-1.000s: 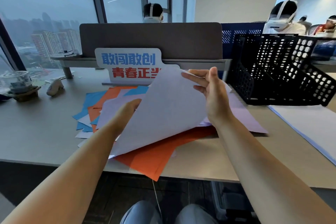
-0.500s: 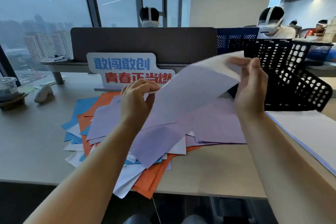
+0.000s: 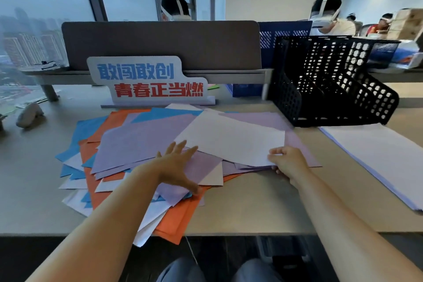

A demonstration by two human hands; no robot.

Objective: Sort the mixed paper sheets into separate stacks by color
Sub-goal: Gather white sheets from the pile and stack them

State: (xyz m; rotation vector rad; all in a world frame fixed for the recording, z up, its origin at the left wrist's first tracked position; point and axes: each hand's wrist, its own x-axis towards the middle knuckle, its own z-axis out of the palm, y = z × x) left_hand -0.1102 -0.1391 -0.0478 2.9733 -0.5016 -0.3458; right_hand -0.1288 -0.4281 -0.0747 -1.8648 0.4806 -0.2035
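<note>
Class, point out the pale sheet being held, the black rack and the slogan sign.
pale sheet (image 3: 231, 138), head view, its middle.
rack (image 3: 283, 101), head view, its left wall.
sign (image 3: 148, 80), head view, middle of its face.

left hand (image 3: 176, 167) 1 | right hand (image 3: 289, 163) 1 | paper pile (image 3: 142, 142) 1 | rack (image 3: 286, 101) 1 | sign (image 3: 146, 80) 1

Bare desk (image 3: 32, 167) lies open left of the scattered paper pile (image 3: 142, 142) and in the strip between it and the pale stack (image 3: 377, 158) at right, while the slogan sign (image 3: 148, 82) and black perforated file rack (image 3: 332, 89) wall off the rear.
</note>
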